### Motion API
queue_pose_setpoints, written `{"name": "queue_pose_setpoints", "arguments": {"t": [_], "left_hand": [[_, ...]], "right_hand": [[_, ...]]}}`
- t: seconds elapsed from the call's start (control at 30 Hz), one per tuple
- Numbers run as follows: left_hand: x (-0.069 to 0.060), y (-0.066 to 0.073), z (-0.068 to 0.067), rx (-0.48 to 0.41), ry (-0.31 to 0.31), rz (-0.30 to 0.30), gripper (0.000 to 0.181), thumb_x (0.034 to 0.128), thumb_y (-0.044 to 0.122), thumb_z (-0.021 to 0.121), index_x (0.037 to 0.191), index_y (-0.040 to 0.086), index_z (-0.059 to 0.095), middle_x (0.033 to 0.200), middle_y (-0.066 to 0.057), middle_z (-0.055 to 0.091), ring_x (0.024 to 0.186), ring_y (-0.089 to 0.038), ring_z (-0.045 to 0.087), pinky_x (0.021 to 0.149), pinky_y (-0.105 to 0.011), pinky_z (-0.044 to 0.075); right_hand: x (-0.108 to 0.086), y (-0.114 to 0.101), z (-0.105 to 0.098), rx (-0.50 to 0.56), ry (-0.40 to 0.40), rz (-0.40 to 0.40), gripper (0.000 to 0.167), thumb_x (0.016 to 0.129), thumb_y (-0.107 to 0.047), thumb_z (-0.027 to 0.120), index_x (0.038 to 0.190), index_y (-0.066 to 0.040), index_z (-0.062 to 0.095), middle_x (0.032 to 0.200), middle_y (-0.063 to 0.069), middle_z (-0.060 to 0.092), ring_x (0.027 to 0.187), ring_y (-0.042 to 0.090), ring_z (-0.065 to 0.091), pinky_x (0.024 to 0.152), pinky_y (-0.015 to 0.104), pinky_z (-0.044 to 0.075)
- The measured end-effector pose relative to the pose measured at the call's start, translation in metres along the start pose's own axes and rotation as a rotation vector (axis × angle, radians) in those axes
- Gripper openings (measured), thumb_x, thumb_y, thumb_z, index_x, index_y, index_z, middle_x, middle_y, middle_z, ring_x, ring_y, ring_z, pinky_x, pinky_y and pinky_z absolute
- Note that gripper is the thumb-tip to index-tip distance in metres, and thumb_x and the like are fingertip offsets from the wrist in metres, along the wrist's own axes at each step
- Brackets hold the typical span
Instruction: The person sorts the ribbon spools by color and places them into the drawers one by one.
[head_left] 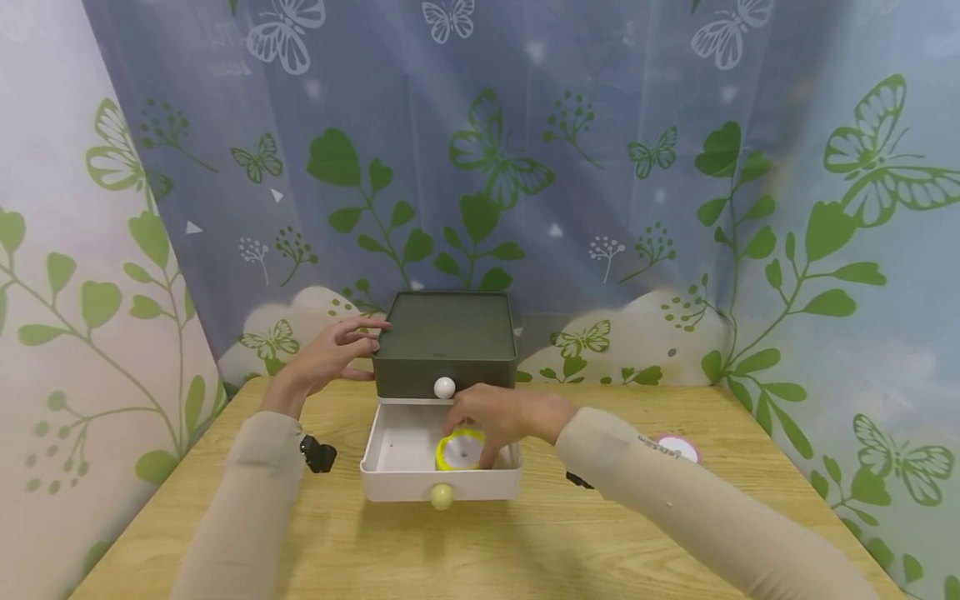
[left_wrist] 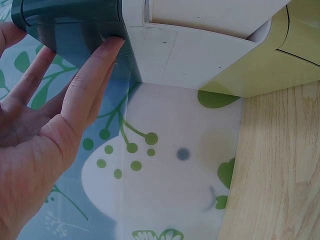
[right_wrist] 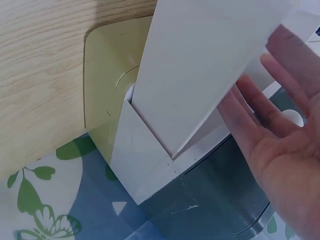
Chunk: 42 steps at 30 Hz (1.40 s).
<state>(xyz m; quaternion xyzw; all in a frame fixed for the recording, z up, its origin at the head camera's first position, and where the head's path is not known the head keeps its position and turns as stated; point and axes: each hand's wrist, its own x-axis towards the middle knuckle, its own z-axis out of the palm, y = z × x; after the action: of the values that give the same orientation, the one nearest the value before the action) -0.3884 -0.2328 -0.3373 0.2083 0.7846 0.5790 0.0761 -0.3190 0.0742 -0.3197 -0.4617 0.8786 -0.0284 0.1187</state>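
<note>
A small drawer unit with a dark green top box [head_left: 446, 329] and a white knob [head_left: 444, 388] stands on the table. Its white drawer [head_left: 386, 483], with a pale yellow knob [head_left: 442, 497], is pulled out. Inside lies a round white disc with a yellow rim [head_left: 444, 460]. My right hand [head_left: 495, 412] reaches down into the drawer, its thumb and fingers curled around the disc's edge. In the right wrist view, the drawer's side wall hides the fingertips. My left hand [head_left: 326, 358] rests against the green box's left side with fingers extended [left_wrist: 82, 92].
On the wooden table [head_left: 630, 533], a white disc with a pink rim [head_left: 678, 448] lies to the right, partly behind my right sleeve. A patterned curtain [head_left: 600, 192] hangs behind and along both sides. The unit's lowest part is yellow [right_wrist: 110, 75].
</note>
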Motion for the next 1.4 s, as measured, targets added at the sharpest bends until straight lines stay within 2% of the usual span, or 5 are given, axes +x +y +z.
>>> {"name": "queue_pose_setpoints", "arguments": {"t": [0.37,0.7,0.97,1.23,1.4], "left_hand": [[-0.001,0.001,-0.001,0.009,0.0,0.003,0.054,0.1091,0.021,0.052,0.158,0.005,0.037,0.16,-0.029,0.032,0.141,-0.047,0.041,0.105,-0.062,0.053],[0.0,0.0,0.0,0.018,-0.001,0.001,0.054,0.1092,0.021,0.052,0.159,0.005,0.037,0.159,-0.029,0.033,0.14,-0.046,0.043,0.103,-0.059,0.056],[0.0,0.001,0.0,0.018,0.003,0.001,0.054,0.109,0.02,0.052,0.158,0.004,0.037,0.158,-0.029,0.034,0.139,-0.046,0.044,0.102,-0.056,0.057],[0.0,0.001,0.001,0.017,0.004,0.002,0.054,0.1091,0.02,0.052,0.158,0.004,0.037,0.158,-0.029,0.034,0.138,-0.045,0.045,0.101,-0.055,0.058],[0.0,0.001,0.001,0.014,0.006,0.005,0.053,0.1091,0.02,0.052,0.158,0.004,0.038,0.157,-0.029,0.035,0.138,-0.045,0.044,0.101,-0.056,0.058]], "right_hand": [[-0.012,0.004,-0.007,0.124,0.046,0.026,0.057,0.079,-0.012,0.091,0.132,-0.012,0.07,0.132,0.005,0.068,0.121,0.023,0.064,0.106,0.034,0.054],[-0.031,-0.003,-0.012,0.198,0.149,-0.056,0.052,0.085,-0.013,0.086,0.133,-0.004,0.068,0.127,0.011,0.072,0.113,0.025,0.068,0.1,0.038,0.059],[-0.045,-0.017,-0.011,0.25,0.19,-0.075,0.046,0.087,-0.012,0.084,0.13,-0.009,0.07,0.121,0.003,0.074,0.109,0.021,0.069,0.084,0.016,0.058],[-0.053,-0.027,0.002,0.216,0.27,-0.139,0.034,0.087,-0.014,0.084,0.119,-0.01,0.073,0.104,0.0,0.076,0.094,0.007,0.068,0.076,0.013,0.058],[-0.057,-0.032,0.012,0.237,0.304,-0.151,0.03,0.089,-0.012,0.082,0.117,-0.009,0.074,0.101,0.003,0.077,0.092,0.011,0.071,0.074,0.011,0.057]]}}
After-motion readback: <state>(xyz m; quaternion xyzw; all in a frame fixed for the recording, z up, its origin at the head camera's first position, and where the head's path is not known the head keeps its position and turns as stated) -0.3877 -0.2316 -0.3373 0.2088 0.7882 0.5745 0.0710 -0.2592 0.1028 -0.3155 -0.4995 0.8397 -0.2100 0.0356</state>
